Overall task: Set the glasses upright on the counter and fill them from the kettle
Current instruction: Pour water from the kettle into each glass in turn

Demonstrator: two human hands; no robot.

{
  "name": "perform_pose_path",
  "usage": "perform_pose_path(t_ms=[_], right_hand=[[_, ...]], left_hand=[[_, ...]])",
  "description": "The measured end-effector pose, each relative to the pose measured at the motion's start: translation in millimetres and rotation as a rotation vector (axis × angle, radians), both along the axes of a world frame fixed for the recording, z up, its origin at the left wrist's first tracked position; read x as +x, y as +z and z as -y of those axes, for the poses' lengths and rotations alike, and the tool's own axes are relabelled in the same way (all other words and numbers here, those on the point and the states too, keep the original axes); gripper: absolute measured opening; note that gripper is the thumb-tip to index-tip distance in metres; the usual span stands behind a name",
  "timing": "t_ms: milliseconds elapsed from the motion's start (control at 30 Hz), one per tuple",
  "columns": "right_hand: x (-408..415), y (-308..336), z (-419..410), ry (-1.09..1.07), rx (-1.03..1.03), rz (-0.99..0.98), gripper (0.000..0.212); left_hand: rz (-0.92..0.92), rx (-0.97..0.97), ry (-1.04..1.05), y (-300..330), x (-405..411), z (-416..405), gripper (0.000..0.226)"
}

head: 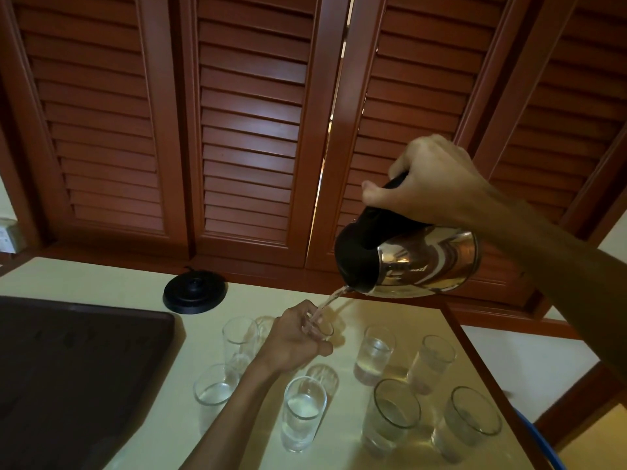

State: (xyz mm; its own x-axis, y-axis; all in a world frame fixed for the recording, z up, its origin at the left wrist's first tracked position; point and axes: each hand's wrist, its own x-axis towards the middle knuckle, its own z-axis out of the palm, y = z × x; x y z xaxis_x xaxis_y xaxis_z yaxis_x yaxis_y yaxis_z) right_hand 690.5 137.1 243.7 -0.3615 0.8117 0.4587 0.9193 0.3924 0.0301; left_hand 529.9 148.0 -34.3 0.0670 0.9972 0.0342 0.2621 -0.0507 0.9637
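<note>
My right hand (431,178) grips the black handle of a steel kettle (427,262), tilted with its spout down to the left. A thin stream of water (330,300) falls from the spout into a clear glass (322,329) that my left hand (295,337) holds upright on the cream counter (135,276). Several more clear glasses stand upright around it: one (239,337) to the left, one (215,385) at the near left, one (303,412) in front, and others (375,354) to the right holding water.
The kettle's black base (195,291) sits at the back of the counter. A dark tray (74,371) fills the left side. Brown louvred shutters (251,130) rise behind. The counter's right edge (475,347) has a wooden trim with floor beyond.
</note>
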Motion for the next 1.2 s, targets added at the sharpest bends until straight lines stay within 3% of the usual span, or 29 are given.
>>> perform_pose_path(t_ms=[367,667,867,1200], right_hand=[[8.0,-19.6,-1.7,0.004,0.003,-0.032,0.056],[37.2,-69.7,-11.5,0.06,0.011,-0.4,0.048],[53.6,-83.2,-13.7,0.084,0.011,-0.502,0.045],[83.4,-92.0,-14.0,0.059,-0.075,-0.925,0.042]], left_hand=[[0.041,0.014,-0.028,2.6,2.4,0.9,0.036],[0.088,0.054,-0.041,1.4,6.3,-4.6,0.044],[0.128,0.053,-0.052,2.4,7.6,-10.4,0.05],[0.157,-0.064,-0.032,-19.6,9.4,-15.5,0.044]])
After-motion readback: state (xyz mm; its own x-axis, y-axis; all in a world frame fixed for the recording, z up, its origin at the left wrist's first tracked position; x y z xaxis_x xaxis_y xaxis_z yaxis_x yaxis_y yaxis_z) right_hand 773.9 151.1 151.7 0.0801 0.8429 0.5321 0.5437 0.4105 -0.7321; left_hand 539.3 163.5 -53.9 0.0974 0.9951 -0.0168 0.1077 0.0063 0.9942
